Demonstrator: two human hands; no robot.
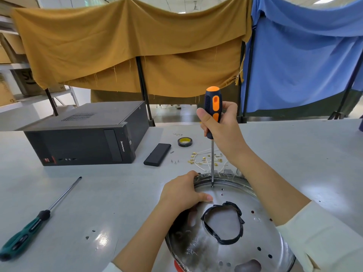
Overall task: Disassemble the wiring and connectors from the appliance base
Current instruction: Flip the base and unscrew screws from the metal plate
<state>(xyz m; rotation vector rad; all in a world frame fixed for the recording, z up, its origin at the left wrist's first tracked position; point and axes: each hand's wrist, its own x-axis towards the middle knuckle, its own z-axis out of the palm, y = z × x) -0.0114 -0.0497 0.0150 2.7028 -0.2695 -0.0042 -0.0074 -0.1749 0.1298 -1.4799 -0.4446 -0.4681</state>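
The round shiny metal appliance base [253, 228] lies on the grey table in front of me, with a central opening edged in black tape [224, 222] and several small holes. My left hand [182, 193] grips the base's far left rim, thumb resting on the plate. My right hand [220, 126] grips the handle of an orange-and-black screwdriver [213, 107] held upright, its tip set on a screw near the base's far rim. White wires with brass connectors [204, 160] lie loose on the table just beyond the base.
A green-handled screwdriver [37, 218] lies at the left. A black computer tower [84, 138], a flat black box [157, 155], a tape roll [185, 141] and a few loose screws [174, 161] sit further back. Yellow and blue cloths hang behind the table.
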